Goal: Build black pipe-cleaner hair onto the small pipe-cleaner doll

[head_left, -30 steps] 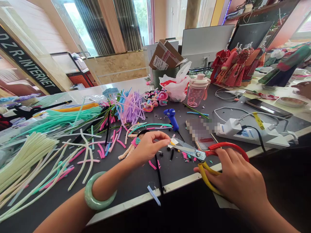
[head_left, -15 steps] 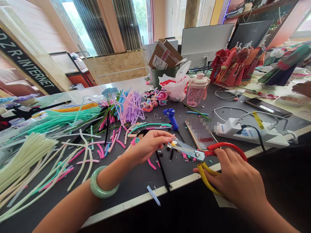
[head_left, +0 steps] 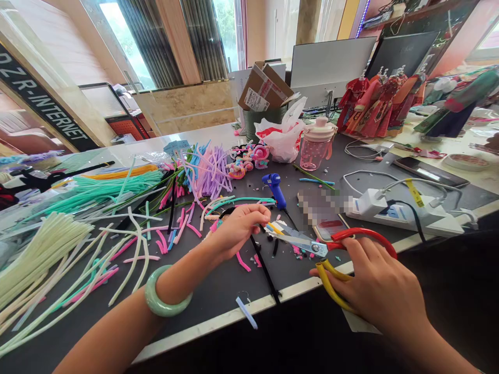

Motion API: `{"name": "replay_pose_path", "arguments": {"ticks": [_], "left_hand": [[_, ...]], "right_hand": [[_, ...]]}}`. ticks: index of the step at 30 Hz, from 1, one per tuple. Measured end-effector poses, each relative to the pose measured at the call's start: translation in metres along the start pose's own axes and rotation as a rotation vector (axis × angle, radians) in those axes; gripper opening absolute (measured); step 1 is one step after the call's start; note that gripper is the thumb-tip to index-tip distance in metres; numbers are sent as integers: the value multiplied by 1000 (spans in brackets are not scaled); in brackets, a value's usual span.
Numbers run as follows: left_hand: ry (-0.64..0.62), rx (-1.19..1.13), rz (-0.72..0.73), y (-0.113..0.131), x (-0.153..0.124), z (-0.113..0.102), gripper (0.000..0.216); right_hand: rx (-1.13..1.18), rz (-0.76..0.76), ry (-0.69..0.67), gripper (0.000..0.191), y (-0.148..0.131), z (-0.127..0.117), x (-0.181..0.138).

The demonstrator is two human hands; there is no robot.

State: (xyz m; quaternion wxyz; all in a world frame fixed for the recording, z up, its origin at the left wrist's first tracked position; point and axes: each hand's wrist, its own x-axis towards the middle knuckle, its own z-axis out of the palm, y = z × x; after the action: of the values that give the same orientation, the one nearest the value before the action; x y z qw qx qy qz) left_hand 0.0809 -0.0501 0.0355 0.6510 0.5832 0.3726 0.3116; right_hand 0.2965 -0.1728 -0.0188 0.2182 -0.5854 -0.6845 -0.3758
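My right hand (head_left: pixel 384 275) grips a pair of scissors (head_left: pixel 320 249) with one red and one yellow handle, blades parted and pointing left. Between thumb and fingertips, my left hand (head_left: pixel 244 223) pinches a short yellow pipe cleaner piece (head_left: pixel 275 227), which lies at the blade tips. From beneath that hand a black pipe cleaner (head_left: pixel 267 270) runs down to the table's front edge; whether the fingers hold it too is hidden. Pink scraps (head_left: pixel 243 262) lie on the table (head_left: pixel 218 296) around the hands.
A blue glue gun (head_left: pixel 276 191) stands behind the hands, and a phone (head_left: pixel 329 226) lies behind the scissors. Bundles of pale pipe cleaners (head_left: pixel 42 254) cover the left side. At right is a power strip (head_left: pixel 409 213) with cables; a pink cup (head_left: pixel 315 148) stands farther back.
My left hand has shifted slightly left, and more of the yellow piece shows beside the blades. The lower end of the black pipe cleaner has swung right. The right hand stays nearly still.
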Motion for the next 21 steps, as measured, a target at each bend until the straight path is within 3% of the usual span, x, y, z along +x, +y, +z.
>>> {"name": "replay_pose_path", "arguments": {"ticks": [6, 21], "left_hand": [[94, 59, 39, 3, -3, -9, 14], [-129, 353, 98, 2, -11, -3, 14]], "right_hand": [[-23, -4, 12, 53, 4, 0, 1], [-38, 7, -4, 58, 3, 1, -1]]}}
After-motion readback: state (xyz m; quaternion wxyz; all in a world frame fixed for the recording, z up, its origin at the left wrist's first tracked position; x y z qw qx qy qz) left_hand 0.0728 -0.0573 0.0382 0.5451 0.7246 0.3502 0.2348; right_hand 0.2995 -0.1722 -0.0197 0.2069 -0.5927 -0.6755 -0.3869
